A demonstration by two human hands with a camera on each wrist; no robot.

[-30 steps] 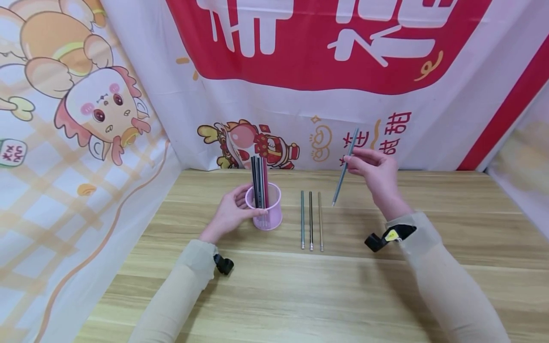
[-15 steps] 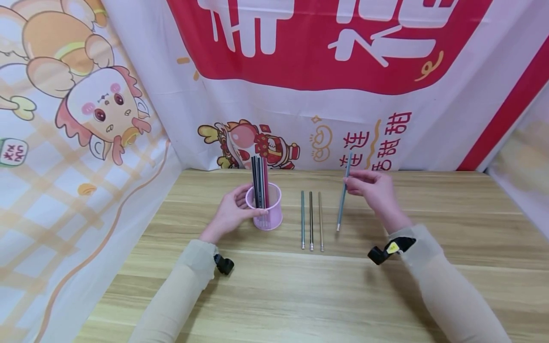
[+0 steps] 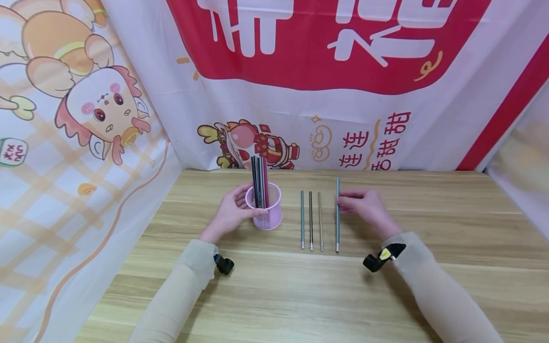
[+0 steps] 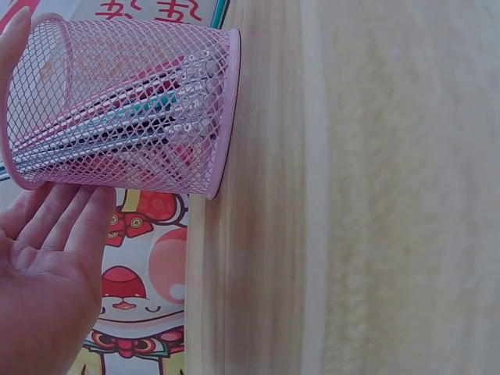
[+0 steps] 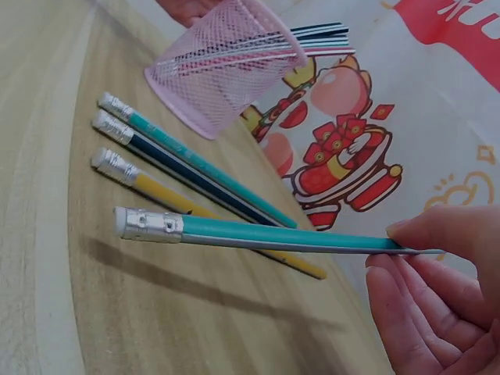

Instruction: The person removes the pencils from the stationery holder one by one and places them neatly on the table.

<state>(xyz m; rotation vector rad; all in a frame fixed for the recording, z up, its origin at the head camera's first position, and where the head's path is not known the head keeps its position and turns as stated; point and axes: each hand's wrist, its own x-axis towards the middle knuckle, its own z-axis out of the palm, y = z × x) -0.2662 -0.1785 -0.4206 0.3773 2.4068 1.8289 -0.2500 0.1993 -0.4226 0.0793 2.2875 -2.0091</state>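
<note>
A pink mesh pencil cup stands upright on the table, and several pencils poke out of it. My left hand holds the cup from the left, thumb across its near side and fingers on its far side. Between thumb and fingers of my right hand, a teal pencil is pinched near its unrubbered end. In the right wrist view it hangs just over the wood, its shadow below. To its left lie another teal pencil, a black pencil and a yellow pencil, side by side, erasers toward me.
A wood-grain table spreads under both arms. Behind it hangs a white and red printed cloth, meeting the table's back edge. Another printed cloth covers the left side. Each wrist carries a small black camera.
My right hand has come down and toward me with the teal pencil, which has swung from slanted to parallel with the row of pencils. The left hand and the cup have stayed put.
</note>
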